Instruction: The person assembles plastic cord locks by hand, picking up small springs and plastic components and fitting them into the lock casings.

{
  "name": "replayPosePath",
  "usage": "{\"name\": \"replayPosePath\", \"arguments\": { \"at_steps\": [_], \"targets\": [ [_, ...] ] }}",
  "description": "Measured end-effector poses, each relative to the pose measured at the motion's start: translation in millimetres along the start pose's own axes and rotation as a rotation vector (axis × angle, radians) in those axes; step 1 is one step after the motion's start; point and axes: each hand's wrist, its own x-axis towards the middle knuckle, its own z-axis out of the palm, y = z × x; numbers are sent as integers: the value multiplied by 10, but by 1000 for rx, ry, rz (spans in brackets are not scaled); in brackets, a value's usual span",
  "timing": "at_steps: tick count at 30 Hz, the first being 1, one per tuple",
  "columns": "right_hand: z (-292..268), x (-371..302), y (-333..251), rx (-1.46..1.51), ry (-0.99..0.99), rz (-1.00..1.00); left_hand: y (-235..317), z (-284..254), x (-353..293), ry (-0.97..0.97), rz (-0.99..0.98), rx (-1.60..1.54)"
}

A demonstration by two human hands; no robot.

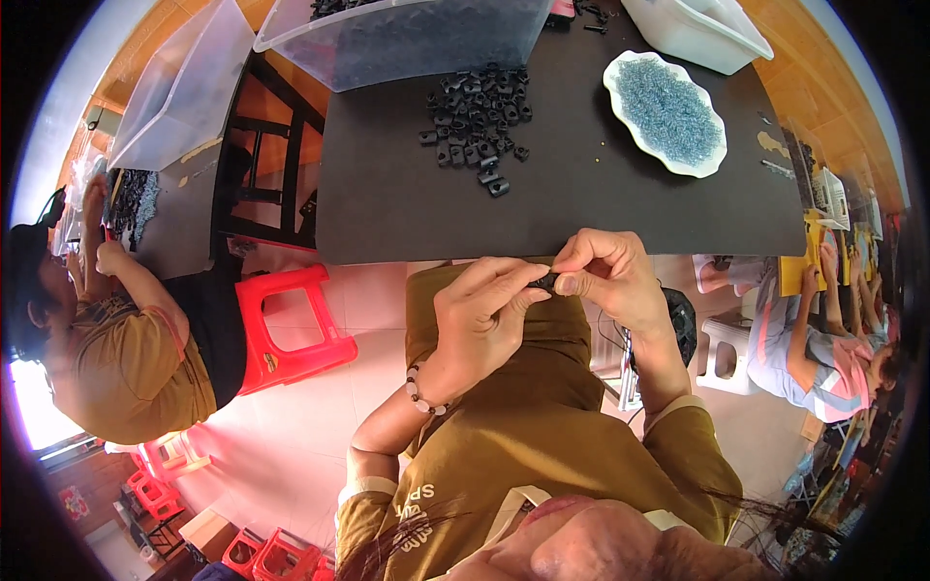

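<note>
Just past the near edge of the dark table, above my lap, both hands meet at a small black part. My left hand pinches one side of it between thumb and fingertips. On the other side, my right hand grips it with thumb and bent forefinger. The fingers cover most of the part, so its exact shape is hidden. Farther in on the table lies a loose pile of short black tube-like pieces. To its right, a white scalloped dish holds many tiny blue-grey pieces.
A clear plastic bin with black parts stands at the table's far side. A white tub is at far right on the dark table. At left, a person works beside a red stool; other people sit at right.
</note>
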Motion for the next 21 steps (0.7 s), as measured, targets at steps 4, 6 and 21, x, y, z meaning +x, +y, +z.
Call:
{"name": "replayPosePath", "arguments": {
  "at_steps": [4, 6, 21],
  "targets": [
    [42, -25, -7, -49, 30, 31, 56, 20, -13, 42, 75, 109],
    [49, -39, -4, -63, 49, 34, 59, 34, -22, 47, 98, 127],
    [231, -7, -46, 7, 101, -55, -48, 7, -22, 54, -94, -25]
  ]
}}
